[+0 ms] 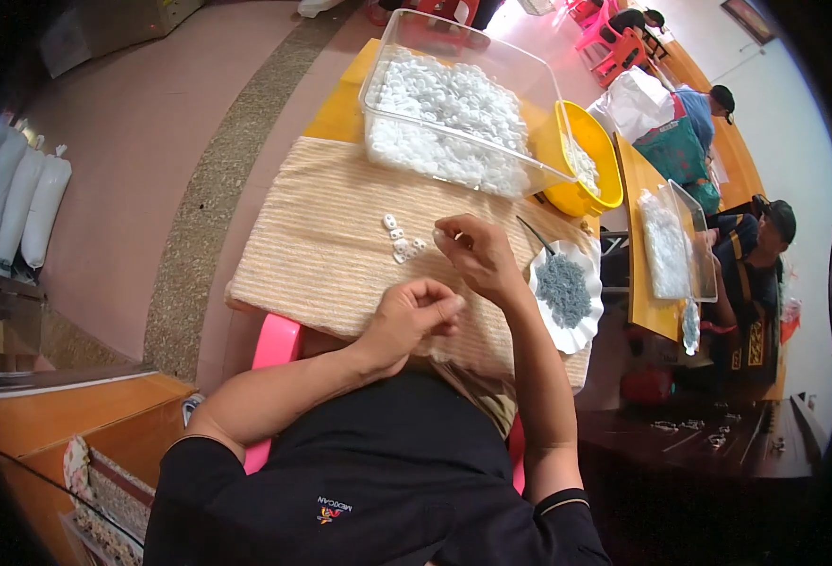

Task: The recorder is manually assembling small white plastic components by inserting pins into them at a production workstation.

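Note:
My left hand (414,317) is closed near the front edge of a beige striped cloth (321,245), fingers pinched together on something too small to make out. My right hand (473,253) is just above it, fingertips pinched close to a few small white plastic pieces (403,240) that lie on the cloth. At the right, a white scalloped dish (567,325) holds a heap of tiny grey metal parts (563,288), with dark tweezers (535,236) leaning on its rim.
A clear plastic tub (453,104) full of white pieces stands at the back of the yellow table (336,113), beside a yellow bowl (590,160). Other people sit at a second table (644,274) to the right. White sacks (19,198) lie at the left.

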Tool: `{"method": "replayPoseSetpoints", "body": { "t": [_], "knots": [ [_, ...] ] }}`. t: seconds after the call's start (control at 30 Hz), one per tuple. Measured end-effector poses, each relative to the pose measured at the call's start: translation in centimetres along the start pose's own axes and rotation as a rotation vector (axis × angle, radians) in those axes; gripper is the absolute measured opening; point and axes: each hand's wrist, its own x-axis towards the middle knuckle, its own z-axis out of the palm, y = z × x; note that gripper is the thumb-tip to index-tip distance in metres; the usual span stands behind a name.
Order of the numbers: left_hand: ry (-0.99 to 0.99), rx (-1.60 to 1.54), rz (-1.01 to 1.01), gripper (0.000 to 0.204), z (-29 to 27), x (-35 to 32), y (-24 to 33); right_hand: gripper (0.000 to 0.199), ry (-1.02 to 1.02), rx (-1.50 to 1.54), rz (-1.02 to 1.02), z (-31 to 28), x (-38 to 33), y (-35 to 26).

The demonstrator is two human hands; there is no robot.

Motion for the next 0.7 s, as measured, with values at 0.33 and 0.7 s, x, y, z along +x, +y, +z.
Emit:
{"method": "replayPoseSetpoints", "body": {
  "t": [0.33,0.7],
  "knots": [
    [0.043,-0.063,0.101,0.014,-0.2,0.5,0.2,0.019,-0.015,0.515,0.005,-0.2,-6.3,-1.2],
    [0.023,-0.040,0.078,0.015,0.0,0.2,0.0,0.021,0.090,0.304,-0.147,0.6,-7.8,-0.7]
  ]
}}
